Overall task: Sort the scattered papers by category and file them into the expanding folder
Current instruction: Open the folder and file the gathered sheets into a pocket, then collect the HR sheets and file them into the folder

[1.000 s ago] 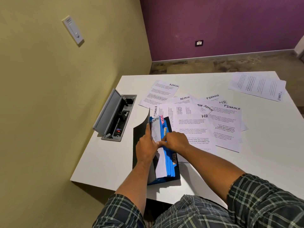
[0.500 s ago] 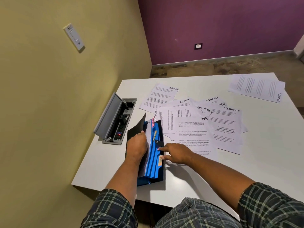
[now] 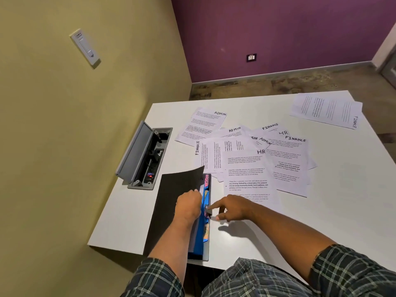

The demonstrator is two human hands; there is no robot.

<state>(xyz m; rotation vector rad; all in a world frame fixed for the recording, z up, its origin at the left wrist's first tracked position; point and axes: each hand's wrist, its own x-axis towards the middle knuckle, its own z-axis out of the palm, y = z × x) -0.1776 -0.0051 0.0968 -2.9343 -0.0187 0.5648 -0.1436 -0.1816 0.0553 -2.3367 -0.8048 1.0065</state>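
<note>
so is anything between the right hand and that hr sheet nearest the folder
Nothing visible. The right hand points its forefinger at the expanding folder, and the HR sheet lies just beyond it on bare table. The left hand is over the folder, off that path.

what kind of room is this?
Probably an office or meeting room: a white table with a built-in power and cable box, papers marked ADMIN, FINANCE and HR, and an expanding folder.

We saw a smooth white desk (image 3: 321, 211) with a soft sheen, thin matt printed papers (image 3: 246, 168), an expanding folder (image 3: 171, 202) with a matt black cover and glossy blue, probably plastic, pockets, a grey cable box (image 3: 137, 155), and checked cloth sleeves (image 3: 353, 273).
</note>
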